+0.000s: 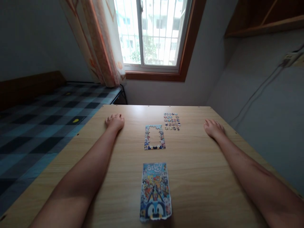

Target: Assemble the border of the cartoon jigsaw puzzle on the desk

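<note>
My left hand [115,121] rests on the wooden table [194,177] with its fingers curled under, holding nothing I can see. My right hand [213,128] lies flat on the table, fingers stretched out, empty. Between them sits a small jigsaw frame [154,136] with only its border assembled and the middle bare. Several loose puzzle pieces [172,121] lie in a cluster just beyond it to the right, closer to my right hand. A colourful reference picture [155,191] with a cartoon dog lies nearer to me, between my forearms.
A bed with a dark checked cover [42,126] stands left of the table. A window [154,34] with a patterned curtain [99,44] is straight ahead. Grey wall with a cable [256,91] runs along the right; a wooden shelf [266,19] hangs above.
</note>
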The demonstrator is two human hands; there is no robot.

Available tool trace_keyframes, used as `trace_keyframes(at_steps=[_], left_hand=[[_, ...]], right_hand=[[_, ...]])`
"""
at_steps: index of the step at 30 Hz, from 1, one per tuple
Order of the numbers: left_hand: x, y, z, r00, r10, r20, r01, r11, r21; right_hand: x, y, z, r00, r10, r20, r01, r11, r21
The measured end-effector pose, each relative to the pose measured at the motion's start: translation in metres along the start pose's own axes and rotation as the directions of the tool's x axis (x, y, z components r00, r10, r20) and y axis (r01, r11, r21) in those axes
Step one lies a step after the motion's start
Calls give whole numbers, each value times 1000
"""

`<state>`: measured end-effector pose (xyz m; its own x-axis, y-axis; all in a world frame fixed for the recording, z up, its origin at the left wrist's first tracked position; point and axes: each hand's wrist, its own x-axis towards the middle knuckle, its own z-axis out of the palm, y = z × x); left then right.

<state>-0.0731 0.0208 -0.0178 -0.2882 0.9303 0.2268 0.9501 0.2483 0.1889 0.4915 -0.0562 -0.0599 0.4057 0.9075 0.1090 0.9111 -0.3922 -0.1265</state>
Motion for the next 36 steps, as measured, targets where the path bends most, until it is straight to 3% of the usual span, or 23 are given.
trace_keyframes(at_steps=[24, 30, 36], left_hand=[[3, -3, -2, 1000, 5, -5, -5, 1000, 28], [2, -4, -2, 1000, -2, -4, 2, 999, 40], [4, -5, -2, 1000, -4, 7, 4, 999, 40]], right_hand=[[-4, -15, -1, 998, 45, 38, -45, 999, -11], [4, -36, 3, 999, 7, 36, -9, 998, 66], [28, -72, 5, 999, -40, 6, 37, 959, 281]])
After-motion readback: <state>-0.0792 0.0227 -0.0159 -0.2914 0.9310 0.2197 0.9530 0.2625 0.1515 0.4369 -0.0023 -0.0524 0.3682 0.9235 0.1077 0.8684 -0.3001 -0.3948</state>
